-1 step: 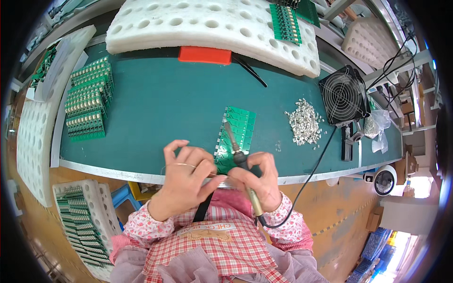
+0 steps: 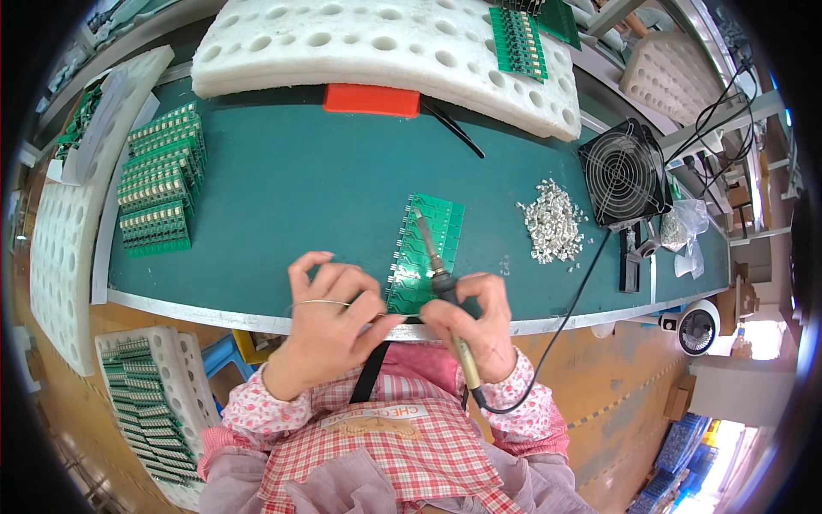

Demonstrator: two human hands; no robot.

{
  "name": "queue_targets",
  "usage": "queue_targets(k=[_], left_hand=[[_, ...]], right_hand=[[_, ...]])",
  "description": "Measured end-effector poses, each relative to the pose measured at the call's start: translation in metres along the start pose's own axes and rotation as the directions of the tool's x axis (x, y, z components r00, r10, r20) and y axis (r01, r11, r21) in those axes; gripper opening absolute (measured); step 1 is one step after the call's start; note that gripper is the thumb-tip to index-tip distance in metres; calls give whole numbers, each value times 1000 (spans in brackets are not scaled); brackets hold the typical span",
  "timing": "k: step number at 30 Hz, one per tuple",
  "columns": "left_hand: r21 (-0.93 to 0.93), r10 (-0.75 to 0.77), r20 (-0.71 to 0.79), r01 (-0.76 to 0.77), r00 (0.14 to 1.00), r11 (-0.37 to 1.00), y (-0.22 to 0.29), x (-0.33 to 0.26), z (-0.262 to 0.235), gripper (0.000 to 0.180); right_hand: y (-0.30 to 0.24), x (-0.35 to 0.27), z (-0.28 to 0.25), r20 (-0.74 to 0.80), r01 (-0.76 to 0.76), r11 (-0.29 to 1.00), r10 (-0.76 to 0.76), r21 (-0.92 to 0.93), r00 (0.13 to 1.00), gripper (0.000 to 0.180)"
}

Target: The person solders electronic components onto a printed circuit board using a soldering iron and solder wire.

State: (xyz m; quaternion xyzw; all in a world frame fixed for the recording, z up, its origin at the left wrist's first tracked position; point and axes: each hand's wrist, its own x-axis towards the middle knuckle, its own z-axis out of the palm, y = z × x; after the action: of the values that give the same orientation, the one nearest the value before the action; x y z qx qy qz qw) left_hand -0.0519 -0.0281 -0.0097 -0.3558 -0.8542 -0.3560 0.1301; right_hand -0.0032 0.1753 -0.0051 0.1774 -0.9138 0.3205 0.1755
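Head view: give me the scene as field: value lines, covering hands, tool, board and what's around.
Left hand: holding a thin wire
Right hand: gripping a soldering iron by its handle
Iron tip: over the board; contact cannot be told
Circuit board: green, flat on the green bench top, near edge
Bench left: rows of populated boards
Bench right: heap of small pale parts, black fan
Far side: white foam block with holes, red object, slim black tool
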Motion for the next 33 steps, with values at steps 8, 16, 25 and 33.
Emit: queue_targets(k=[8,16,25,33], left_hand=[[54,-157,-131,165,979,985,-21,11,0,22],[-82,-168,-114,159,979,984,-30,19,7,27],[-111,-165,-67,157,984,981,-29,21,7,28],[-85,-153,-76,147,985,985,-29,22,9,28]], right_hand=[[6,-14,1,-242,-321,699,579,638,779,19],[8,-15,7,-129,-356,559,650,749,749,12],[9,-11,6,-84,-410,584,639,700,765,13],[9,-10,5,-85,-420,589,643,691,761,14]])
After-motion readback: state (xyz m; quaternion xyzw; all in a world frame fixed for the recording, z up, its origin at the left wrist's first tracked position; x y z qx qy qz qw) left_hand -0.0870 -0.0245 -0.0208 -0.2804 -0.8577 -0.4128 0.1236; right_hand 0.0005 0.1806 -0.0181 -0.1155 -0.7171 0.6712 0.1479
